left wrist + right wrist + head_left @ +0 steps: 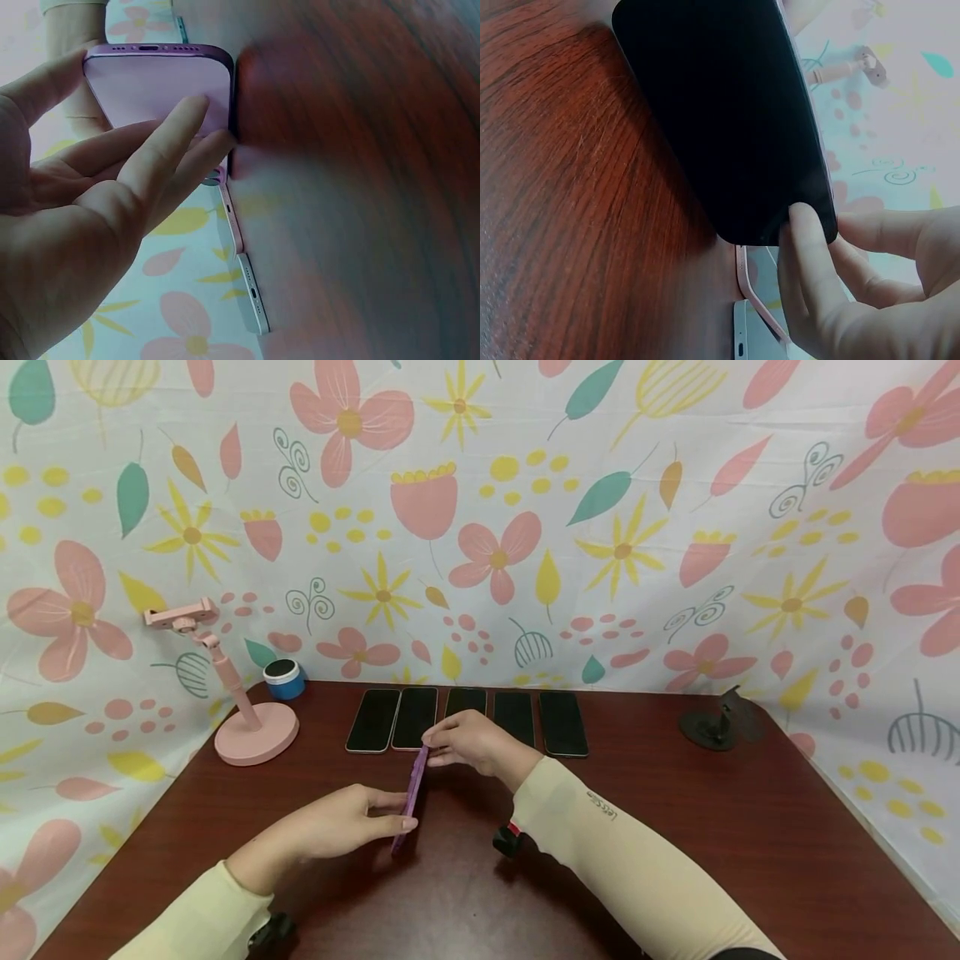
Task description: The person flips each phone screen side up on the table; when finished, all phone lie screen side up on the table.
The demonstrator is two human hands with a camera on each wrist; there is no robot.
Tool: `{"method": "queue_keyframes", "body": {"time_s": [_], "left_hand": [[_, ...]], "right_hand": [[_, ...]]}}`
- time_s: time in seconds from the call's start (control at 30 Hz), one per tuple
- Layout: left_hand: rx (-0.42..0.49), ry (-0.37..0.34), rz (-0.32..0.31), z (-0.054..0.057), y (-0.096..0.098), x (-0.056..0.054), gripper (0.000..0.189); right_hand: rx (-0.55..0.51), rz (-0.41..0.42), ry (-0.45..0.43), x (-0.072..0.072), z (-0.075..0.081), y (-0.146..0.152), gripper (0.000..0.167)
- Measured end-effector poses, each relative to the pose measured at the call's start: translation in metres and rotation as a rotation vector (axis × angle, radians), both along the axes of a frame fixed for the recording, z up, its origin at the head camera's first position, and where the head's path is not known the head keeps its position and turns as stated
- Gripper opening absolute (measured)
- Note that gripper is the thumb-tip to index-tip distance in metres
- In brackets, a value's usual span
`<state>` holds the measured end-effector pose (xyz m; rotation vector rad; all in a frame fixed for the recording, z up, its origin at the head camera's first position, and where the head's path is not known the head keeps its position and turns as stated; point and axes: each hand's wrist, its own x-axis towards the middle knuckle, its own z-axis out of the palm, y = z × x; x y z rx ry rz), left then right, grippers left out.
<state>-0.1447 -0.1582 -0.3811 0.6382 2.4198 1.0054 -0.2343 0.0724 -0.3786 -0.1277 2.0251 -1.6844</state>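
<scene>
A purple phone stands tilted on edge above the table, its black screen facing right and its lilac back facing left. My left hand holds the near end, thumb at the upper edge and fingers against the back. With fingertips on the screen and the thumb at the edge, my right hand pinches the far upper corner. Behind it, several dark-screened phones lie side by side, among them a leftmost phone and a rightmost phone; my right hand partly covers the middle ones.
At the back left stand a pink phone stand and a small blue jar with a dark top. A black holder sits at the back right. A flowered cloth hangs behind the dark red wooden table.
</scene>
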Motion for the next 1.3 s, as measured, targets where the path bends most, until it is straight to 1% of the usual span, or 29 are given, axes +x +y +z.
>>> {"method": "queue_keyframes", "body": {"time_s": [0.1,0.27,0.4,0.5,0.57,0.63,0.77,0.83,1.07,1.2,1.3], "left_hand": [[0.012,-0.009,0.012,0.001,0.001,0.001,0.061],[0.072,-0.063,0.039,0.002,0.001,0.002,0.061],[0.142,-0.112,0.047,0.000,-0.002,0.001,0.067],[0.215,-0.147,0.049,-0.002,-0.003,0.000,0.070],[0.267,-0.165,0.049,-0.002,-0.003,0.000,0.071],[0.298,-0.167,0.049,-0.002,-0.004,0.000,0.072],[0.285,-0.146,0.060,0.002,-0.005,-0.001,0.073],[0.269,-0.131,0.062,0.003,-0.005,0.000,0.073],[0.255,-0.098,0.071,0.007,-0.007,0.000,0.075],[0.254,-0.110,0.052,0.009,-0.012,-0.003,0.076],[0.268,-0.147,0.027,0.011,-0.016,-0.008,0.077]], "right_hand": [[-0.013,0.007,-0.010,-0.002,-0.002,0.001,0.034],[-0.029,0.026,-0.034,-0.003,-0.006,0.001,0.036],[-0.029,0.044,-0.053,-0.004,-0.011,0.001,0.039],[-0.030,0.055,-0.063,-0.005,-0.014,0.000,0.043],[-0.023,0.059,-0.066,-0.005,-0.015,0.000,0.045],[-0.015,0.059,-0.063,-0.005,-0.016,-0.001,0.047],[-0.005,0.039,-0.057,-0.005,-0.018,-0.003,0.049],[-0.009,0.028,-0.059,-0.004,-0.018,-0.005,0.051],[-0.036,0.002,-0.062,-0.002,-0.021,-0.008,0.053],[-0.046,-0.020,-0.060,-0.001,-0.021,-0.009,0.048],[-0.022,-0.024,-0.027,0.001,-0.022,-0.012,0.044]]}}
